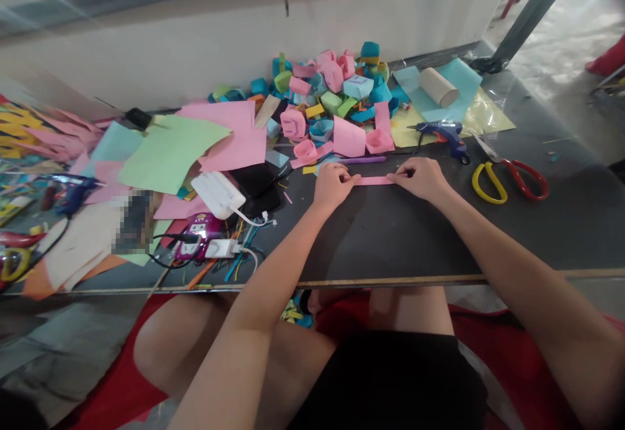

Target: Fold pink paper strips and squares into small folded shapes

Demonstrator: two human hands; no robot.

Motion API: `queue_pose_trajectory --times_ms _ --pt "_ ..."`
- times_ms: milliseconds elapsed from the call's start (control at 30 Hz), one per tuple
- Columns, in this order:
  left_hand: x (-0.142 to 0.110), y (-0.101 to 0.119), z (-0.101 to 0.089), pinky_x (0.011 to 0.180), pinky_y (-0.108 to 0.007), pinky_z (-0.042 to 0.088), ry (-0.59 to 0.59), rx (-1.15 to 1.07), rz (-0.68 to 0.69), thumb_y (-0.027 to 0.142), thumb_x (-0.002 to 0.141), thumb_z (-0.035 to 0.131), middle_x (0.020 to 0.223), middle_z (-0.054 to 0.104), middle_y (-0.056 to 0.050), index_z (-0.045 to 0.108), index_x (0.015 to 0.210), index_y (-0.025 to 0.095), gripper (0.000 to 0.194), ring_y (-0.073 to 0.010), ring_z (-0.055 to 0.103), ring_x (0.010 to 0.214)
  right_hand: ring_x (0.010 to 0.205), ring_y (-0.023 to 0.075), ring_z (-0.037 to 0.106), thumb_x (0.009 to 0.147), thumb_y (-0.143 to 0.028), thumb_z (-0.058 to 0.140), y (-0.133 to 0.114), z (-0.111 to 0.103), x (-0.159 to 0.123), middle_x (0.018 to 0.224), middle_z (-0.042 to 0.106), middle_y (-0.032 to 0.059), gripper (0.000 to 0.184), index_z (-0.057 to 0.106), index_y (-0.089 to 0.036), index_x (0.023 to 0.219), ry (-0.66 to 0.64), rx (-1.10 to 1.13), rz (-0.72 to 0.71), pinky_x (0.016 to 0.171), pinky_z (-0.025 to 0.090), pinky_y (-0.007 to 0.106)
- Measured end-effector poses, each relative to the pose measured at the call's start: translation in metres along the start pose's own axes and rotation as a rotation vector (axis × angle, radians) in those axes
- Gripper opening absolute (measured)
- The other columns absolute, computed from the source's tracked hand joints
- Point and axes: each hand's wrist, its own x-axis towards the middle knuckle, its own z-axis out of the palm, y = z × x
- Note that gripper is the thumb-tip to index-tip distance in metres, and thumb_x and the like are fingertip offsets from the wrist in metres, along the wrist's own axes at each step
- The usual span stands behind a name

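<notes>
A narrow pink paper strip (374,181) stretches between my two hands, low over the dark table. My left hand (336,186) pinches its left end, fingers curled. At the other end my right hand (420,178) grips it between thumb and fingers. Just beyond the hands lie a purple stick (366,159) and a pink paper piece (349,137). To the right of my right hand rest a blue glue gun (446,135) and scissors (508,172) with one yellow and one red handle.
A heap of folded colored paper pieces (332,81) sits against the wall. Green paper (170,150), pink sheets, a white power bank (218,194) and a purple power strip (199,234) lie at left. A cardboard tube (438,87) rests on blue paper at back right.
</notes>
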Motion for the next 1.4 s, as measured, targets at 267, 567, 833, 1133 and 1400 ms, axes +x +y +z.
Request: queue_pose_trajectory --times_ms 267,567,833,1133,1400 --pt "-0.011 0.006 -0.008 0.11 -0.049 0.051 0.107 0.134 0.042 0.028 0.089 0.078 0.123 0.072 -0.011 0.075 0.103 0.02 0.016 -0.0286 0.064 0.121 0.088 0.0258 0.066 0.084 -0.048 0.078 0.007 0.004 -0.004 0.091 0.071 0.0084 0.027 0.073 -0.021 0.088 0.102 -0.055 -0.015 0.082 0.051 0.041" --pt "-0.037 0.034 -0.01 0.128 -0.046 0.037 -0.301 0.295 0.218 0.026 0.105 0.046 0.161 0.048 -0.017 0.05 0.153 0.006 0.052 -0.0266 0.046 0.151 0.115 0.0328 0.064 0.101 -0.03 0.053 -0.007 0.004 -0.014 0.12 0.073 0.0152 0.027 0.074 -0.019 0.115 0.104 -0.279 -0.206 0.1 0.05 0.05" --pt "-0.041 0.042 -0.013 0.132 -0.046 0.028 -0.375 0.312 0.157 0.042 0.107 0.042 0.168 0.034 -0.016 0.037 0.16 0.007 0.064 -0.0279 0.032 0.159 0.152 0.0271 0.043 0.105 -0.035 0.035 -0.025 0.025 -0.02 0.163 0.047 0.0115 0.058 0.045 -0.015 0.159 -0.288 -0.232 -0.513 0.124 0.039 0.049" --pt "-0.052 0.04 -0.026 0.133 -0.044 0.026 -0.377 0.409 0.059 0.047 0.107 0.038 0.169 0.034 -0.015 0.034 0.162 0.006 0.068 -0.0278 0.034 0.158 0.155 0.0302 0.037 0.106 -0.05 0.031 -0.004 0.005 -0.033 0.169 0.036 0.0109 0.066 0.041 -0.017 0.162 -0.338 -0.273 -0.376 0.128 0.034 0.052" --pt "-0.048 0.036 -0.034 0.13 -0.045 0.03 -0.376 0.475 0.06 0.04 0.109 0.038 0.164 0.043 -0.015 0.044 0.157 0.008 0.059 -0.0269 0.043 0.153 0.152 0.0295 0.044 0.105 -0.051 0.03 0.017 -0.022 -0.047 0.166 0.041 0.0112 0.066 0.043 -0.018 0.16 -0.34 -0.402 -0.275 0.127 0.033 0.053"
